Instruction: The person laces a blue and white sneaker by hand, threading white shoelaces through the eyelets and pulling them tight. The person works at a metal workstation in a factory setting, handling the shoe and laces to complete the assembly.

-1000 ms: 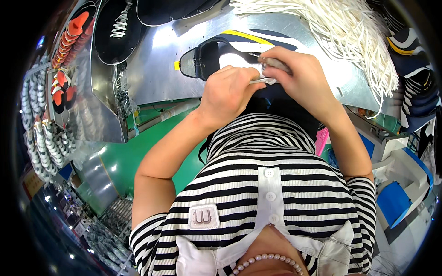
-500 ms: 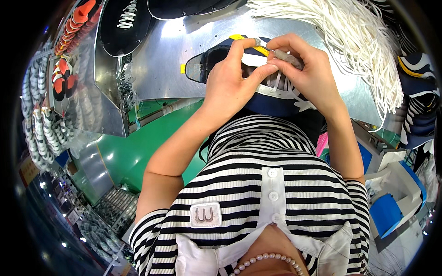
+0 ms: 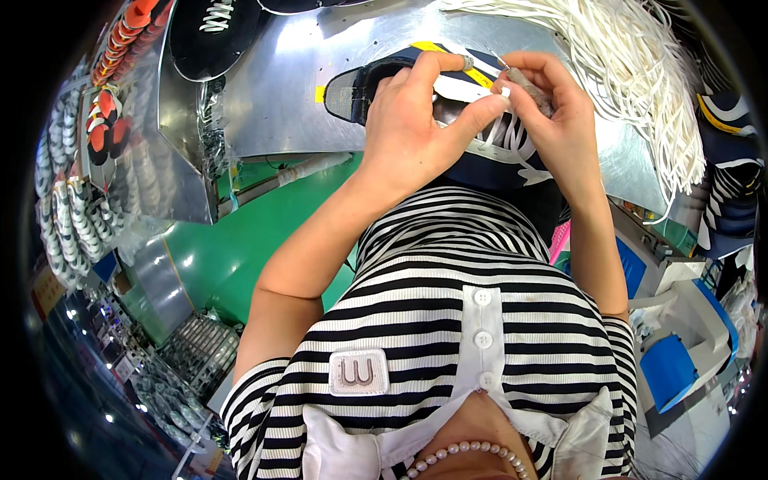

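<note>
A navy shoe upper [image 3: 488, 172] with white and yellow trim lies on the metal bench in front of me, its heel end toward the left. My left hand [image 3: 420, 112] is closed on the upper, its index finger bent over the yellow-edged side and its thumb reaching over the opening. In my right hand [image 3: 552, 104] is a hand tool with a wrapped brownish handle [image 3: 530, 86] and a thin metal tip pointing up and away. A small white lace end [image 3: 506, 92] shows at my right thumb. White laces [image 3: 516, 136] cross the front of the upper.
A big heap of white shoelaces [image 3: 616, 80] covers the bench's right side. Black laced shoe uppers [image 3: 214, 36] lie at the far left. Stacked navy uppers [image 3: 732, 176] stand at the right edge, above a white and blue machine [image 3: 680, 352]. Orange pieces [image 3: 104, 128] hang at left.
Both hands have shifted a little right and away from me, and the upper has shifted slightly with them. The tool's thin tip now shows clear above the upper, and my hands have drawn slightly apart.
</note>
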{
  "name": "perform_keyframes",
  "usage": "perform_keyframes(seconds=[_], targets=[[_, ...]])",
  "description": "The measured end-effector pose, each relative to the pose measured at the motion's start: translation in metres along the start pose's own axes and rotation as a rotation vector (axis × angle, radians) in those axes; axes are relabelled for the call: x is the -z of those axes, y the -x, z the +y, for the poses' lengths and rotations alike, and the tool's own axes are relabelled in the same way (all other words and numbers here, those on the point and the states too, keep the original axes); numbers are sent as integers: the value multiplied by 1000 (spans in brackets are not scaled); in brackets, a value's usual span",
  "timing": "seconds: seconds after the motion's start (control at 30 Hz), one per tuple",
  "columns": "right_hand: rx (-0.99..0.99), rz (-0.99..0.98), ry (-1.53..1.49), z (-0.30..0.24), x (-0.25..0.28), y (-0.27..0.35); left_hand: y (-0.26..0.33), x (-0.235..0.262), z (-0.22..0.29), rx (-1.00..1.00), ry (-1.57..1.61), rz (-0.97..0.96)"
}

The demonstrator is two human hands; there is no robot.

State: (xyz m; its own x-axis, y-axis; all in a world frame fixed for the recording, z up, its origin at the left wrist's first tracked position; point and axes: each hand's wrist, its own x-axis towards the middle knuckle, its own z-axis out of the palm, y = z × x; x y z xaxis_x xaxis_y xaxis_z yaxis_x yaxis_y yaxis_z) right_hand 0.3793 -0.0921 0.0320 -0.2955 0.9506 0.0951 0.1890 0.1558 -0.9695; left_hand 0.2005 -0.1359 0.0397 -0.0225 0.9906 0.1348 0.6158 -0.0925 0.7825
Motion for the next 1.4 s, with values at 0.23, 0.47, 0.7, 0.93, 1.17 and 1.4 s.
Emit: perform_keyframes(seconds=[0.23,0.47,0.7,0.93,1.17,1.4], targets=[[-163,16,-145,-3,8,5,-3,-22,2,-64,-208,256],[32,-44,192,-15,17,22,5,-8,3,43,37,82],[126,-126,425,-17,16,14,3,-8,2,45,12,63],[356,-126,825,-21,-6,-4,7,-9,4,-94,-151,36],[232,-118,727,-34,5,-6,-9,-8,-2,213,224,10],[-205,-13,494,-22,38,22,-22,-5,-2,288,523,55]])
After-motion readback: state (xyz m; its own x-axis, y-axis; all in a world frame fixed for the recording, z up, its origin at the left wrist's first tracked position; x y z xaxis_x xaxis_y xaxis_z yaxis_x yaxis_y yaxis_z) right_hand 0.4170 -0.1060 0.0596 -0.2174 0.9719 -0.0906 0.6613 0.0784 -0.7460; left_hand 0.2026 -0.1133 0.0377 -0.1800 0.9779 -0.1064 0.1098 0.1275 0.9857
